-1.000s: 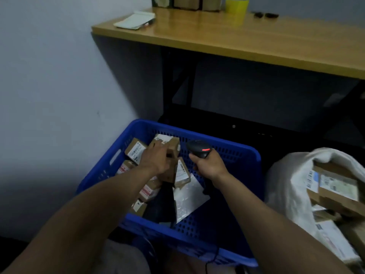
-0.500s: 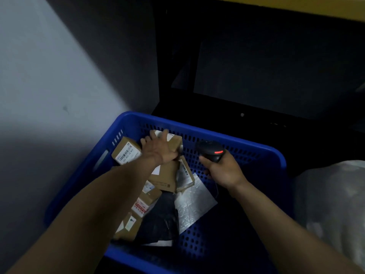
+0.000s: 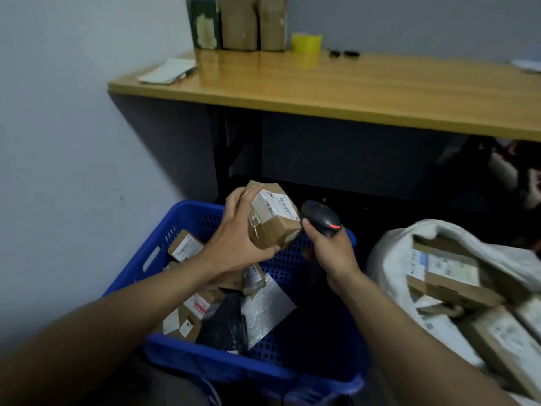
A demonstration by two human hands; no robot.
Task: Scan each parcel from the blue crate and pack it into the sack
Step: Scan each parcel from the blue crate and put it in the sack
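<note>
My left hand [image 3: 234, 238] grips a small brown cardboard parcel [image 3: 273, 219] with a white label, held up above the blue crate [image 3: 210, 364]. Right beside it, my right hand [image 3: 330, 253] holds a black barcode scanner [image 3: 320, 217] with a red light, its head close to the parcel's right edge. Down in the crate lie several more small boxes [image 3: 185, 247], a black bag [image 3: 224, 323] and a silver bubble mailer [image 3: 266, 309]. The white sack [image 3: 389, 259] stands open at the right, with several labelled boxes [image 3: 448, 271] inside.
A wooden table [image 3: 351, 92] runs across behind the crate, carrying a notepad [image 3: 167, 72], upright boxes [image 3: 251, 22] and a yellow tape roll [image 3: 306, 43]. The wall [image 3: 58, 142] closes off the left. Dark space lies under the table.
My left hand took hold of a parcel in the crate and lifted it out, up beside the scanner. The view dipped down and came back up.
</note>
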